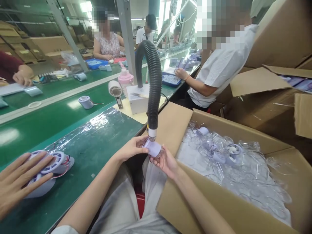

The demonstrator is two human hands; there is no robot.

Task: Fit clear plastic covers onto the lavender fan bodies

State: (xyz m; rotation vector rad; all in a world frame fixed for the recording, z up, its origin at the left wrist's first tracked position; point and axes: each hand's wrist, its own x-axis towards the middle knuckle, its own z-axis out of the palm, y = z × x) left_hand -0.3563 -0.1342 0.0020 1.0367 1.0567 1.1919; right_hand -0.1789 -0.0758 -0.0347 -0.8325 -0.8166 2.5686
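Note:
Low in the centre, a pale purple cylindrical part (154, 148) is held between both hands. My left hand (135, 148) grips its left end with thumb and fingers. Around its right lower end, where something clear shows, are the fingers of my right hand (167, 162). The metal tip of a black ribbed hose (153, 87) meets the top of the part. To the right, an open cardboard box (224, 128) holds many clear plastic pieces (253, 182) and a few purple parts with fans.
Another person's hand (26, 175) rests over purple fan housings (57, 162) on the green table (97, 152) at left. One purple housing (85, 102) lies on the green belt (58, 113). Behind the hose stands a white box (137, 100). Co-workers sit farther back.

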